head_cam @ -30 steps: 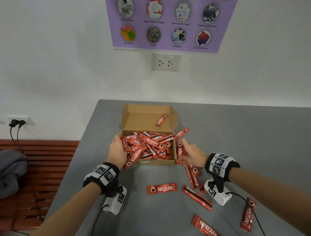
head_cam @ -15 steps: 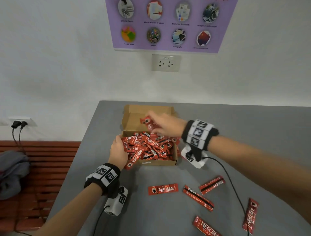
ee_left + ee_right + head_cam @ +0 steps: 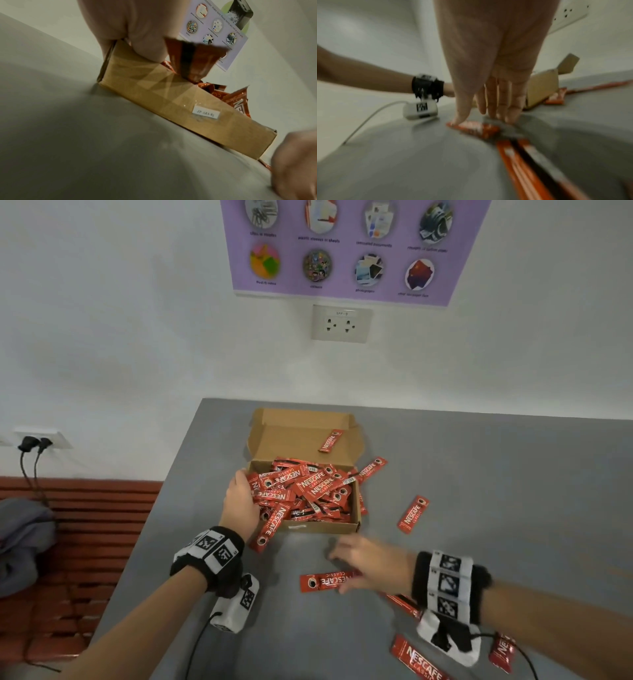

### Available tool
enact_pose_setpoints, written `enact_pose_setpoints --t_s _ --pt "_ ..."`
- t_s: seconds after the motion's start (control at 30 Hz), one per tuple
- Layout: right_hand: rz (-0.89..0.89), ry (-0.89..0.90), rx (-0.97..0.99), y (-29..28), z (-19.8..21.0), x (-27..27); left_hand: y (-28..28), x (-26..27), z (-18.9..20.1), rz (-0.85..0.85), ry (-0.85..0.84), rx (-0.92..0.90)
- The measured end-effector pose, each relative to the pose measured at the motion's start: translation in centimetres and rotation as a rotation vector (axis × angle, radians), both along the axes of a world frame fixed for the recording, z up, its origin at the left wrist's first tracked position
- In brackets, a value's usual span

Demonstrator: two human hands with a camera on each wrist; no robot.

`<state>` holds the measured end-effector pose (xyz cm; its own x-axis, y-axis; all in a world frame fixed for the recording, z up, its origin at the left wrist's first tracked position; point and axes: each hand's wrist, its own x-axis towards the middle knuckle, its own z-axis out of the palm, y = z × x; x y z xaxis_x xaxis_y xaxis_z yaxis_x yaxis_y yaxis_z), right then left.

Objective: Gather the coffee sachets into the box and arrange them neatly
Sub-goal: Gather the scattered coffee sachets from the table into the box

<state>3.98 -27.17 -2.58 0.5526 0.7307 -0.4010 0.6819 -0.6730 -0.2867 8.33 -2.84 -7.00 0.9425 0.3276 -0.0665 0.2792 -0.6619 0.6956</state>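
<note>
The open cardboard box (image 3: 322, 528) stands mid-table, heaped with red coffee sachets (image 3: 308, 491). My left hand (image 3: 241, 501) grips the box's left end wall, fingers curled over the rim (image 3: 135, 40). One sachet (image 3: 270, 529) hangs over that front-left corner. My right hand (image 3: 363, 563) is low in front of the box, with straight fingers. Its thumb touches a loose sachet (image 3: 325, 581) lying flat on the table, also seen in the right wrist view (image 3: 476, 128), which is blurred. Another sachet (image 3: 330, 441) lies on the open lid.
More loose sachets lie on the grey table (image 3: 513, 474): one (image 3: 412, 514) right of the box, one (image 3: 370, 470) leaning over its right rim, and others (image 3: 416, 660) near the front edge by my right wrist. A wall runs behind, and a red bench (image 3: 85, 525) stands to the left.
My right hand left the area over the box, where it held sachets, and came down empty onto the sachet in front of the box. The left hand stayed on the box.
</note>
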Motion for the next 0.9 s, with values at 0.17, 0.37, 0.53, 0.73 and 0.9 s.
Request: enact_pose_setpoints --t_s 0.17,0.37,0.53,0.73,0.9 --pt "-0.026 0.03 0.074 -0.5 -1.2 -0.1 0.1 0.0 0.0 -0.003 0.006 -0.009" --pt "-0.166 0.057 -0.009 -4.4 1.5 1.3 0.0 -0.1 0.2 -0.01 -0.001 -0.012" --pt "-0.224 -0.077 -0.183 -9.3 2.0 1.2 0.0 -0.1 0.2 -0.013 -0.017 -0.021" --pt "-0.122 -0.081 -0.249 -9.8 -0.7 -1.9 0.0 0.0 0.1 -0.007 -0.013 -0.016" --pt "-0.142 -0.021 -0.036 -7.7 -0.6 -1.8 0.0 0.0 0.1 -0.006 0.007 -0.022"
